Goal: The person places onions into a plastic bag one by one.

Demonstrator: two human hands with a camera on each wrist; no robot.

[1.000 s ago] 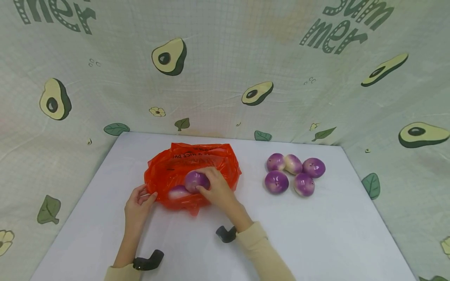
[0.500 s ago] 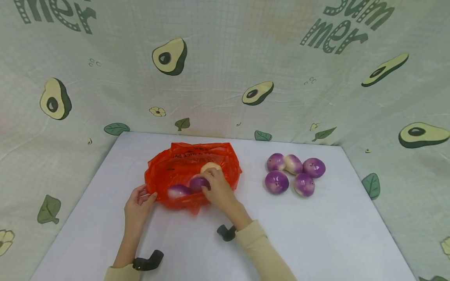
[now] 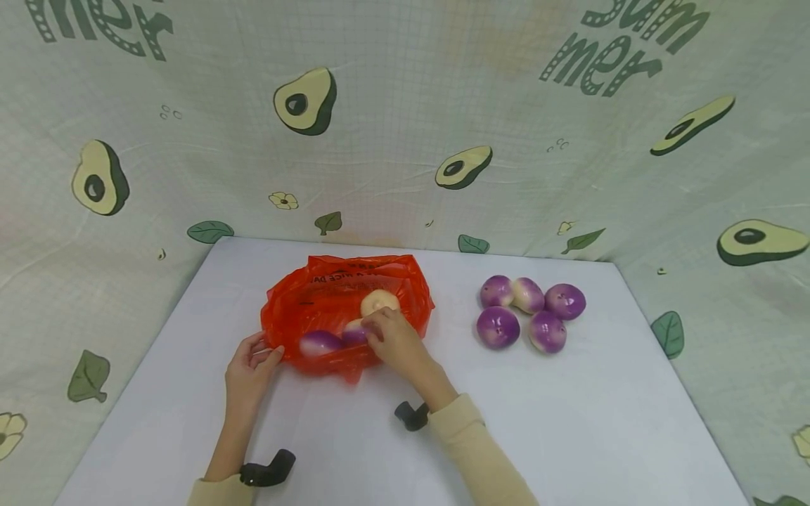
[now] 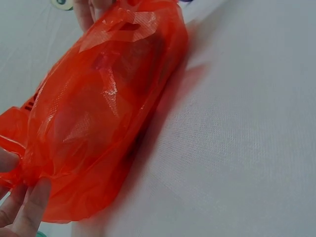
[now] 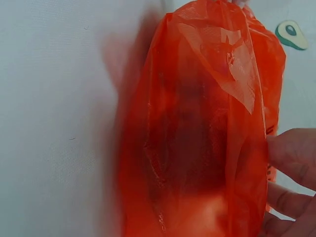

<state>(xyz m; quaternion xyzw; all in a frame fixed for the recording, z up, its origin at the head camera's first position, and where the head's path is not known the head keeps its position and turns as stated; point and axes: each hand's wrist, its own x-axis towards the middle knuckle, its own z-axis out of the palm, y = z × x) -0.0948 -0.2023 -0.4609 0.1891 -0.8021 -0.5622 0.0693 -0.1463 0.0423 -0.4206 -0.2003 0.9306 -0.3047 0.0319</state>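
A red plastic bag (image 3: pixel 287 316) lies with its mouth spread wide and dark print on its far inner side. My left hand (image 3: pixel 249 369) pinches its left rim between thumb and fingers. Inside are round purple-and-cream vegetables, like onions or turnips: a purple one (image 3: pixel 320 343) at front left, a second vegetable (image 3: pixel 354 334) beside it, and a pale one (image 3: pixel 378 301) behind. My right hand (image 3: pixel 399 344) reaches over the bag's front right rim, fingers at the second vegetable's right side. In the right wrist view, its fingers (image 5: pixel 291 158) are spaced apart beside the bag's edge; their tips are partly hidden.
Several more glossy purple-and-cream vegetables, one of them a large purple one (image 3: pixel 498 328), sit grouped on the white table (image 3: pixel 569 422) to the bag's right. A pale cloth (image 3: pixel 392 91) with avocado prints hangs behind the table. Black wrist cameras (image 3: pixel 268 469) are strapped to both forearms.
My right hand has lowered a purple vegetable into the bag, let it go and drawn slightly back to the right. The pale vegetable has come into view behind it. My left hand stays put.
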